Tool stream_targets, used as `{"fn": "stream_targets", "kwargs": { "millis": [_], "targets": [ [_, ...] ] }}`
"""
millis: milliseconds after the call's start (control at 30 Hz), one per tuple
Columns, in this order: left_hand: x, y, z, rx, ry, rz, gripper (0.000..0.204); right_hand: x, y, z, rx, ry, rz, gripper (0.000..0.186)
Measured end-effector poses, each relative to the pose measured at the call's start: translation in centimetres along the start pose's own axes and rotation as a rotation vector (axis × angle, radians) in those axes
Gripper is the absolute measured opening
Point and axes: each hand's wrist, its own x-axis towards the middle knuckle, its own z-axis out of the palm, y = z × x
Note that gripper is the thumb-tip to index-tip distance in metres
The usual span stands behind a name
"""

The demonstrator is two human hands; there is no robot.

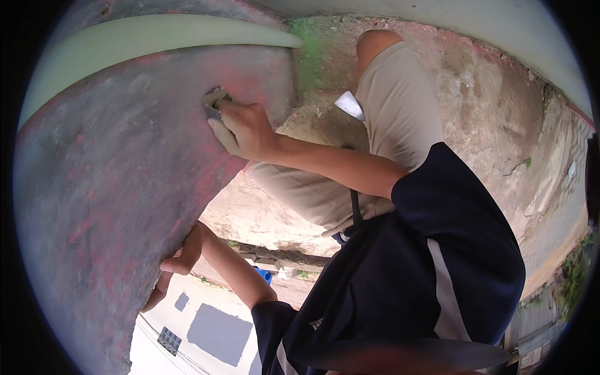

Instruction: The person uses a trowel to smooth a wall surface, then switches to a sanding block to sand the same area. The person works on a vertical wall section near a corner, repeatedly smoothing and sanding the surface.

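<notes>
The right hand [245, 130] pinches a small, flat, grey-tan pad [214, 98] on the rough, grey-and-pink slab [119, 169], near its top right corner, with wide room leftward. Lower, the left hand [185, 255] curls at its right edge; I can't tell if it grips.

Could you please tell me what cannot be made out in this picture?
- Head view: the held piece's full shape, partly covered by the right hand.
- Head view: whether the white piece continues behind the shorts.
- Head view: what the blue thing is; too small.
- Head view: the grey surface's far left, cut off by the dark rim.
</notes>
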Motion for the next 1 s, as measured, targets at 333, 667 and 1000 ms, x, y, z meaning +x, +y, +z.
{"fn": "stream_targets", "kwargs": {
  "millis": [333, 667, 1000],
  "targets": [
    [0.0, 0.1, 0.0, -0.028, -0.016, -0.035, 0.089, 3.5, -4.9, 1.3, 0.06, 0.154, 0.034, 0.028],
    [0.0, 0.5, -0.4, -0.028, -0.007, -0.026, 0.092, 1.6, 9.0, -2.2, -0.296, 0.21, 0.558, 0.026],
    [-0.2, 0.5, 0.1, -0.061, -0.018, -0.031, 0.094, 7.6, -14.4, 4.5, 0.337, 0.253, -0.442, 0.031]
  ]
}}
